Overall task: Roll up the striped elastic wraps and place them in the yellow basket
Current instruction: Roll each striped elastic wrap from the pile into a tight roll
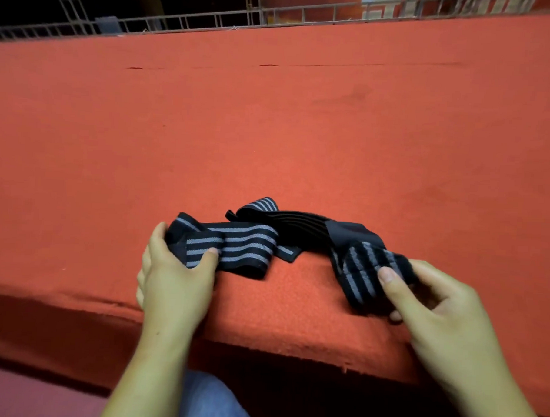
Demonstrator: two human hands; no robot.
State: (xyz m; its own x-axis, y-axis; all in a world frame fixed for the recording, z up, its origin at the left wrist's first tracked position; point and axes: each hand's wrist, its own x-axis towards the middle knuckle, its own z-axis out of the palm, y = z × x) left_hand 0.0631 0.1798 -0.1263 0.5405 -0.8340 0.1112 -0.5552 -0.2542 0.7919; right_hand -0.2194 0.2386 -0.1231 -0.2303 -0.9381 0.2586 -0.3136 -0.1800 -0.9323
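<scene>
A black elastic wrap with grey stripes (pixel 250 242) lies crumpled near the front edge of a red cloth-covered table (pixel 271 129). My left hand (pixel 176 279) grips its folded left end, thumb on top of the stripes. My right hand (pixel 433 313) holds the partly rolled right end (pixel 365 272), thumb pressed on it. A plain black stretch of wrap (pixel 298 223) with a dark grey patch joins the two ends. The yellow basket is out of view.
A metal railing (pixel 212 19) runs along the table's far edge. The table's front edge (pixel 261 343) drops just below my hands, and a blue-clad knee (pixel 208 401) shows beneath it.
</scene>
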